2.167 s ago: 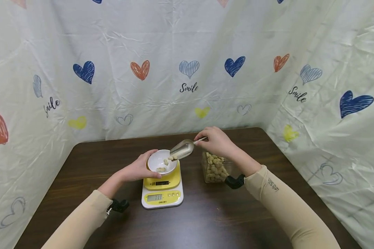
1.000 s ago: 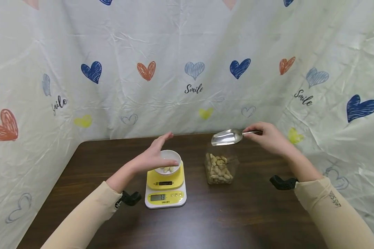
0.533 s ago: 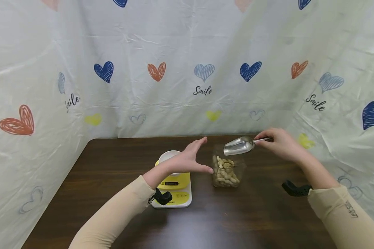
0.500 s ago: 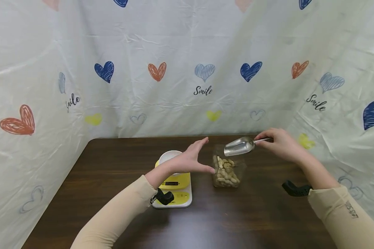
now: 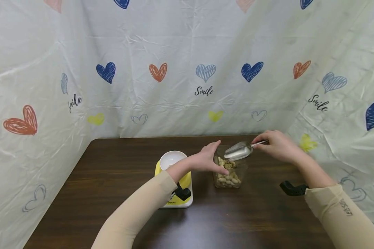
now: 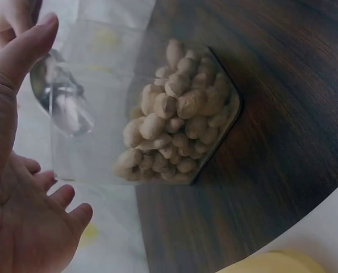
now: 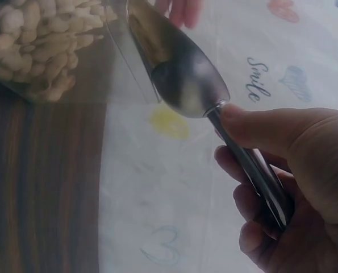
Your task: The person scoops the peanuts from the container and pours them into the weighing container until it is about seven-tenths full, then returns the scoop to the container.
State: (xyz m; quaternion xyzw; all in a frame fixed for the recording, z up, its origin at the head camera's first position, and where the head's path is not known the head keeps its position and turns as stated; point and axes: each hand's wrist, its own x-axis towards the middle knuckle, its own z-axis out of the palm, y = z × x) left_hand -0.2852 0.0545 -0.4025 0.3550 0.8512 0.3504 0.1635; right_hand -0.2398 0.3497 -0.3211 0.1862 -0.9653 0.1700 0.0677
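A metal scoop [image 5: 240, 150] slants down over the mouth of a clear box [image 6: 100, 153], its handle held in the grip of the right hand [image 5: 277, 145], to the box's right. Peanuts [image 6: 180, 108] partly fill the box. The left hand [image 5: 207, 160] is at the box's left side, its grip wide, thumb across the front; whether it touches, I cannot tell. Left of the box, a white bowl [image 5: 171, 158] sits on a yellow-and-white scale [image 5: 187, 181]. A brown tabletop [image 5: 268, 221] lies beneath the box.

Glossy metal scoop [image 5: 238, 151], rough peanuts [image 6: 177, 116], smooth transparent container [image 6: 103, 153].
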